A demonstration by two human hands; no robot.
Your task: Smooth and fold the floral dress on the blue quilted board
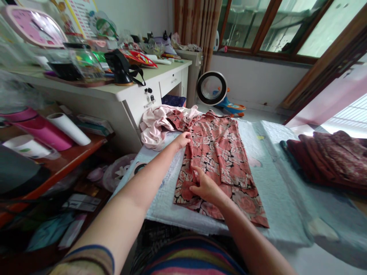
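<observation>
A red-and-black floral shirt (229,152) lies spread on a pale blue cloth-covered table (275,164), its collar end away from me. One sleeve is folded down over the body. My left hand (182,140) is closed, pinching the shirt's left edge near the shoulder. Nearer to me, my right hand (205,186) rests on the same side of the shirt. Its index fingertip touches a raised fold, and its thumb stands apart. Crumpled pale pink fabric (156,124) lies beyond my left hand, partly under a piece of floral cloth.
Folded dark red clothes (329,156) are stacked at the right. A white desk (137,97) with jars and packets stands at the back left. Left of the table, a red-brown shelf (74,156) carries a pink flask (43,128). A round fan-like object (212,88) stands beyond the table.
</observation>
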